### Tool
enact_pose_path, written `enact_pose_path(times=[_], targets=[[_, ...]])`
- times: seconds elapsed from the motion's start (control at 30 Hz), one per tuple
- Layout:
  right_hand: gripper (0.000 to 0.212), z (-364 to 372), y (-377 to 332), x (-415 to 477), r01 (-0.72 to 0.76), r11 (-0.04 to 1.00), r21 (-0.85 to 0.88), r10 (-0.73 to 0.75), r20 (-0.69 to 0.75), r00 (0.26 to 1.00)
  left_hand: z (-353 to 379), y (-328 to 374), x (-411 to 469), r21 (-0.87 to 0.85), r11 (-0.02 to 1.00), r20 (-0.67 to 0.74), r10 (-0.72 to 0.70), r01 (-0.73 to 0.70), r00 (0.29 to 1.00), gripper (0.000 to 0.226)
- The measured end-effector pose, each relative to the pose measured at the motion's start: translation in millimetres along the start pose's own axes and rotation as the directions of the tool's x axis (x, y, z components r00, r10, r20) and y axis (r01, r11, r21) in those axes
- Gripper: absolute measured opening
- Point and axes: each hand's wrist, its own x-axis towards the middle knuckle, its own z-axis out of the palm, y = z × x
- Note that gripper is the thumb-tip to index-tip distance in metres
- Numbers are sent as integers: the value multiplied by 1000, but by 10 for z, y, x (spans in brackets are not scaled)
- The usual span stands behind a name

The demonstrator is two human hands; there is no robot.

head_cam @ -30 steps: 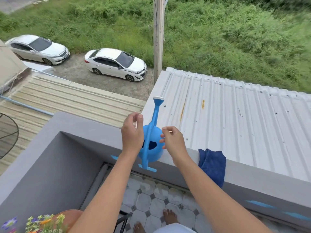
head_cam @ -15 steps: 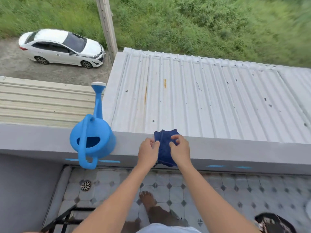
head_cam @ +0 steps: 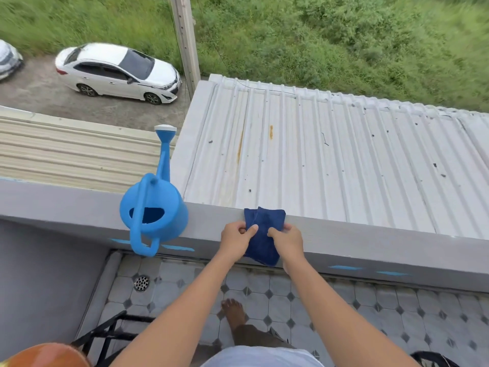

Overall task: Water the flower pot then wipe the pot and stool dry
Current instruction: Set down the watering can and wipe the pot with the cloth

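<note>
Left hand [head_cam: 236, 237] and right hand [head_cam: 287, 238] both pinch the blue cloth [head_cam: 263, 234] — draped over the ledge [head_cam: 370, 242] between them.

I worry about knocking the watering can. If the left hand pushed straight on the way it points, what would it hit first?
Not the watering can, off to its left. The left hand, pinching the blue cloth, would likely press it into the grey parapet ledge.

Watering can [head_cam: 158, 207] sits on the ledge [head_cam: 370, 242], left of the cloth [head_cam: 264, 218] draped there; roof [head_cam: 317, 160] lies behind.
</note>
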Motion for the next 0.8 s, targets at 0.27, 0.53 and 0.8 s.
enact_pose_path(times=[0.27,0.53,0.8], targets=[[5,546,-43,-583,191,971,-144,-126,368,921,-841,-493,-763,-74,986,-186,132,-147,974,19],[35,1375,95,-1203,330,933,-144,-102,773,626,-1700,-996,-1652,-344,930,-496,-60,-132,866,12],[67,2001,393,-1960,451,881,-144,-8,948,318,-2098,-1476,-2571,-432,882,-694,-192,-187,694,15]])
